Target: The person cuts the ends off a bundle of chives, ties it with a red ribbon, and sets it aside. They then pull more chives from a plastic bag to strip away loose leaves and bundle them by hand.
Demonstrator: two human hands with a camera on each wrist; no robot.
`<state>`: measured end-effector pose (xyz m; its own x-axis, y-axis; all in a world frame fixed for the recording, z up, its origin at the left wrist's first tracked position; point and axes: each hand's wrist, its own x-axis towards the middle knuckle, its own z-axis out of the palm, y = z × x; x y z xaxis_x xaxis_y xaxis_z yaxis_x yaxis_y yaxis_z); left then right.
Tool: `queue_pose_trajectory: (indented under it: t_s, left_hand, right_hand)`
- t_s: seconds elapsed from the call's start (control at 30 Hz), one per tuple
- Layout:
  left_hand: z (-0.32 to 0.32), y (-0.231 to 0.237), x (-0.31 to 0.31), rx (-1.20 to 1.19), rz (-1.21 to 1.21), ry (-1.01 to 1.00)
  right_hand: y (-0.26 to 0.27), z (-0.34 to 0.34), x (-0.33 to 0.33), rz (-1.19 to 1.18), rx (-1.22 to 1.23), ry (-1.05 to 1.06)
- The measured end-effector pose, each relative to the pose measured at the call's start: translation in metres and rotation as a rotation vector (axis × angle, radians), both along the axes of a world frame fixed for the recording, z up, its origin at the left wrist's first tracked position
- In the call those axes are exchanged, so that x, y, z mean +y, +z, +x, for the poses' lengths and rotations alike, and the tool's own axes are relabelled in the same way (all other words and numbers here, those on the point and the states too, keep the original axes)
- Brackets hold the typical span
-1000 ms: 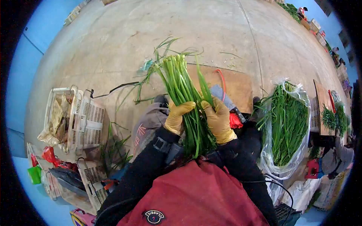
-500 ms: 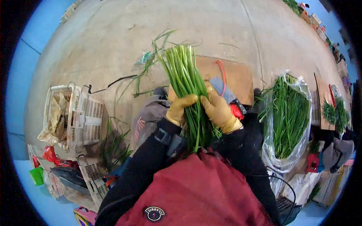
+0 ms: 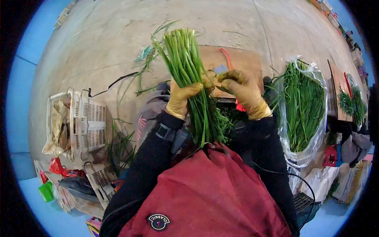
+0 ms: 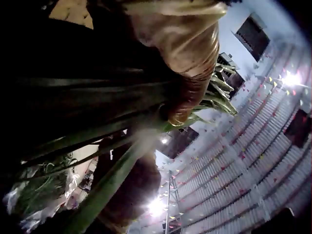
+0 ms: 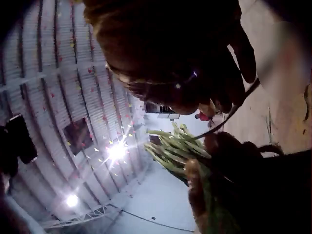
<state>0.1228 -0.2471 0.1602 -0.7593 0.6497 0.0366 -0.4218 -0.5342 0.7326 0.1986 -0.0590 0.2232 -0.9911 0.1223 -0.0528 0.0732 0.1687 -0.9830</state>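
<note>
A bunch of garlic chives [image 3: 182, 59] stands upright in front of the body, pale cut ends at the top and green leaves hanging down. My gloved left hand [image 3: 183, 98] grips it round the middle, thumb across the front; the left wrist view shows that thumb [image 4: 187, 100] over the stalks. To the right, my gloved right hand [image 3: 244, 93] is raised with bent fingers and pinches a thin dark strand [image 5: 228, 117]. The strand runs from those fingers to the bunch; cannot tell whether it is a leaf or a tie.
Behind the right hand lies a wooden board [image 3: 246, 63] with a knife blade [image 3: 220, 69] and red band [image 3: 226, 57]. A clear plastic bag [image 3: 319, 134] of greens stands at right, a white crate [image 3: 92, 122] at left. Loose leaves [image 3: 148, 75] lie on the floor.
My right hand has moved off the bunch, out to the right, and now pinches a thin strand. My left hand keeps its grip. The bunch sits higher in view as the head view shifts.
</note>
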Motion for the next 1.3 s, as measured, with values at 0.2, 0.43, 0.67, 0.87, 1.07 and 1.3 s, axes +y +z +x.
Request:
queue_pose_trajectory:
  t_s: [0.2, 0.43, 0.67, 0.87, 1.07, 1.3]
  left_hand:
    - [0.011, 0.03, 0.01, 0.003, -0.133, -0.045]
    - [0.006, 0.029, 0.012, 0.128, -0.244, -0.103]
    - [-0.002, 0.026, 0.013, 0.179, -0.247, -0.159]
    - [-0.005, 0.021, 0.015, 0.278, -0.283, -0.125]
    - [-0.008, 0.025, 0.015, 0.225, -0.225, -0.061]
    - [0.003, 0.04, 0.019, 0.283, -0.131, -0.216]
  right_hand:
    - [0.031, -0.02, -0.002, 0.074, 0.071, -0.009]
    - [0.041, -0.035, 0.012, 0.342, -0.057, 0.098]
    - [0.062, -0.017, 0.025, 0.092, -0.224, 0.132]
    - [0.065, -0.003, 0.039, -0.359, -0.043, -0.034]
    - [0.076, 0.038, 0.045, -0.081, -0.101, 0.429]
    - [0.025, 0.007, 0.014, -0.05, -0.051, -0.059]
